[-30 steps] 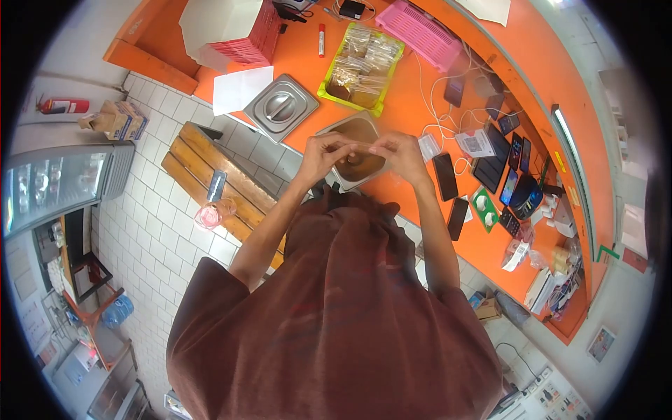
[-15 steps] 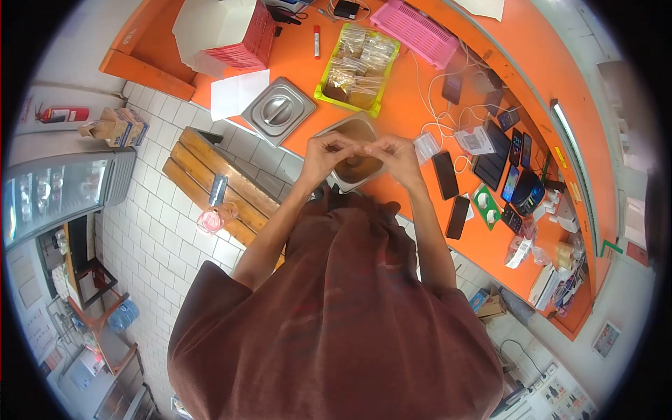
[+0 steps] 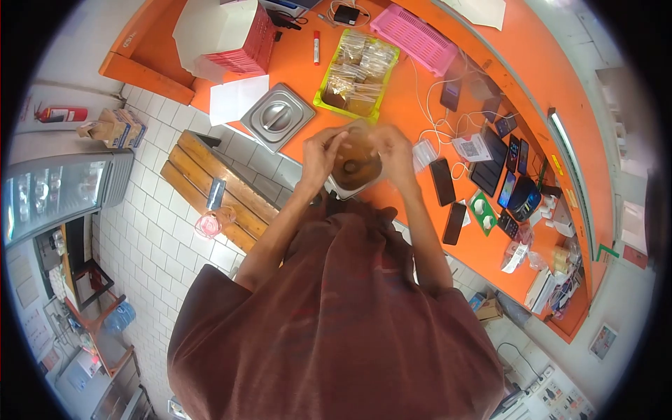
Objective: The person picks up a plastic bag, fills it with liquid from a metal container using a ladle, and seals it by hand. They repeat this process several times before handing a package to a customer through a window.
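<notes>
The counter (image 3: 294, 66) is glowing bright orange, the tray (image 3: 320, 101) is rocking lime green and the basket (image 3: 413, 36) is going pink. The shirt (image 3: 336, 315) is showing dark brown, the lid (image 3: 278, 116) is looking silver-grey, the pan contents (image 3: 358, 176) are looking brown lol. Floor tiles (image 3: 143, 217) are making a white grid with grey lines, and the card (image 3: 472, 148) is wearing a black-and-white QR pattern

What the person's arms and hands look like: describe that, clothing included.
The left hand and right hand are ungloved, the right one's fingers blurred. No watch or bracelet shows on either wrist. The forearms are uncovered below wide, loose short sleeves, part of a dark reddish-brown top.
</notes>
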